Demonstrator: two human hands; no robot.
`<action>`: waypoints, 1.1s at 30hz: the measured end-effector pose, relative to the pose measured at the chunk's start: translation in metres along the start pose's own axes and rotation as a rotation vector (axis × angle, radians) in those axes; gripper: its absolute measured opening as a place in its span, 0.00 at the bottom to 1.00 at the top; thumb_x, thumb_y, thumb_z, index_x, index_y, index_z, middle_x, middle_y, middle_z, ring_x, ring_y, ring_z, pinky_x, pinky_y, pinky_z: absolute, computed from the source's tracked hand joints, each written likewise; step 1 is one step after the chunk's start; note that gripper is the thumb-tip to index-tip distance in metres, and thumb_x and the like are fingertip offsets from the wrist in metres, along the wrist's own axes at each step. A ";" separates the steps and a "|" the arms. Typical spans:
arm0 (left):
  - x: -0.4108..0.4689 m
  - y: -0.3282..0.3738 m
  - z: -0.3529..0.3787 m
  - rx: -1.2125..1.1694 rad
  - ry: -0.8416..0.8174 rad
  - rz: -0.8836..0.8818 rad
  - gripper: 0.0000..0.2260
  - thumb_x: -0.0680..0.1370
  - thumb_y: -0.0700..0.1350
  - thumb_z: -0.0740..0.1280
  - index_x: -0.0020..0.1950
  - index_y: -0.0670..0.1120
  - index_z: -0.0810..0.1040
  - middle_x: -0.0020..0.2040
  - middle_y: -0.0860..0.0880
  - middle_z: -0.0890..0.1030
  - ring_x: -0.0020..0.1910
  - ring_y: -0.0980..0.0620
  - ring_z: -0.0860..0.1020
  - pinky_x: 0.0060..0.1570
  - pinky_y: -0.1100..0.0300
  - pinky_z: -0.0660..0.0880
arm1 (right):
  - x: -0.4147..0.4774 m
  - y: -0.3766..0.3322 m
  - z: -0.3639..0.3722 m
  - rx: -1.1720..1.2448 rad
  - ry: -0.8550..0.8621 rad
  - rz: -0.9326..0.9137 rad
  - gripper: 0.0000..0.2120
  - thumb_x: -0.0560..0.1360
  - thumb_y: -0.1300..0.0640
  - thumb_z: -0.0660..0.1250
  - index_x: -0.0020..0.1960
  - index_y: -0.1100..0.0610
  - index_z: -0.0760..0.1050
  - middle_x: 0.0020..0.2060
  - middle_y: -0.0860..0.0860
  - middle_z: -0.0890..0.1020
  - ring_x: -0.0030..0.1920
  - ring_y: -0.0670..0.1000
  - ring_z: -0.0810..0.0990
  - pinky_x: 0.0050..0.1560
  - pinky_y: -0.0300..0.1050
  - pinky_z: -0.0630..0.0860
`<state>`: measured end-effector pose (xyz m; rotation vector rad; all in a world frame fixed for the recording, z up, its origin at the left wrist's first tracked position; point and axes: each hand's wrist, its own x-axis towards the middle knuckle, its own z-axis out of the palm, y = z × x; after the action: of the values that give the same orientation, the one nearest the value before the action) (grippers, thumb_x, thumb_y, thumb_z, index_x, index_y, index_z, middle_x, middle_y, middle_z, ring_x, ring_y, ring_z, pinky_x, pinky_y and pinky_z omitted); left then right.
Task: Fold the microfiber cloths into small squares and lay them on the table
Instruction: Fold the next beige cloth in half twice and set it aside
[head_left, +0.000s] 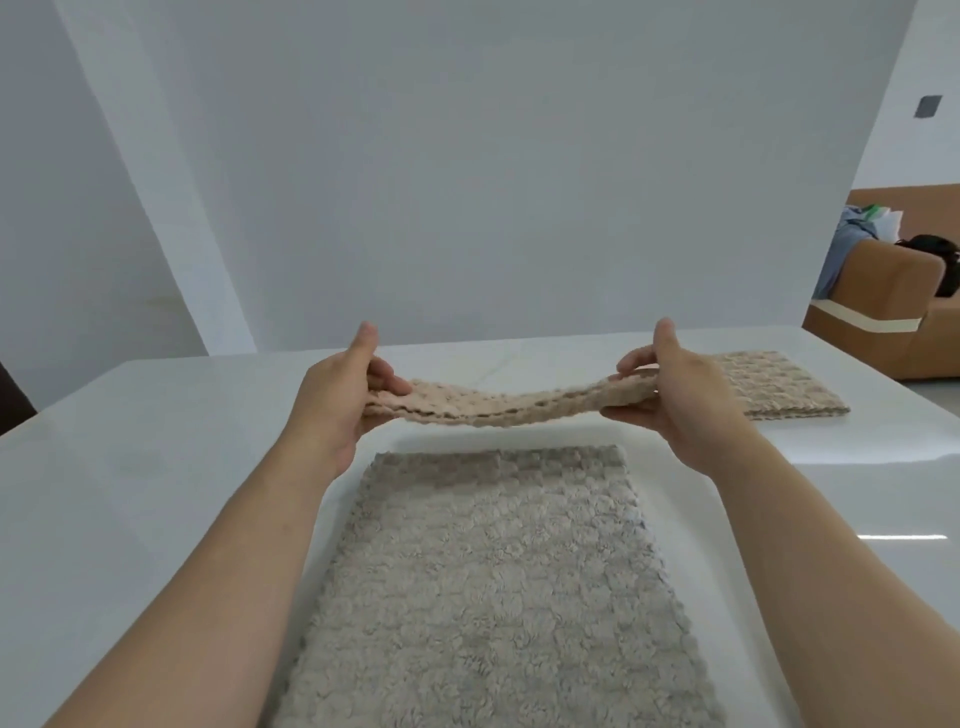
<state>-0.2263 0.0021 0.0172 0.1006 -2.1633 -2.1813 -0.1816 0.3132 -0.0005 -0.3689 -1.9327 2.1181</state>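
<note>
A beige microfiber cloth (498, 402) hangs in the air above the white table (130, 467), folded into a flat strip and sagging in the middle. My left hand (337, 400) pinches its left end and my right hand (675, 395) pinches its right end, thumbs on top. Below it, a grey-beige cloth (493, 587) lies spread flat on the table in front of me. Another folded beige cloth (779, 387) rests on the table at the far right, partly behind my right hand.
A white wall panel (467, 182) stands just beyond the table's far edge. At the far right, off the table, is a brown sofa (898, 291) with clothes and a black bag on it. The table's right edge runs close to the folded cloth.
</note>
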 end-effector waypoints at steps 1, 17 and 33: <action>0.000 -0.003 0.001 0.044 0.011 -0.015 0.16 0.81 0.56 0.67 0.44 0.43 0.77 0.44 0.42 0.86 0.33 0.52 0.81 0.34 0.58 0.77 | 0.002 0.002 -0.002 -0.032 0.005 0.013 0.25 0.83 0.39 0.58 0.50 0.62 0.77 0.42 0.59 0.87 0.45 0.58 0.85 0.42 0.52 0.80; 0.013 -0.036 -0.001 0.431 -0.128 -0.274 0.17 0.71 0.26 0.71 0.54 0.42 0.76 0.52 0.36 0.81 0.43 0.41 0.81 0.36 0.55 0.75 | 0.000 0.022 -0.001 -0.433 -0.135 0.163 0.16 0.72 0.76 0.65 0.54 0.60 0.78 0.47 0.66 0.81 0.28 0.57 0.74 0.29 0.48 0.71; 0.020 -0.040 -0.002 0.306 -0.088 -0.153 0.14 0.75 0.30 0.72 0.53 0.46 0.80 0.52 0.38 0.83 0.46 0.41 0.83 0.43 0.50 0.82 | 0.001 0.018 0.001 -0.360 -0.130 0.056 0.24 0.72 0.79 0.61 0.55 0.54 0.80 0.55 0.57 0.80 0.40 0.53 0.79 0.32 0.43 0.74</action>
<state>-0.2456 -0.0012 -0.0225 0.1952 -2.6054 -1.9396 -0.1828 0.3114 -0.0185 -0.3627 -2.4114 1.8610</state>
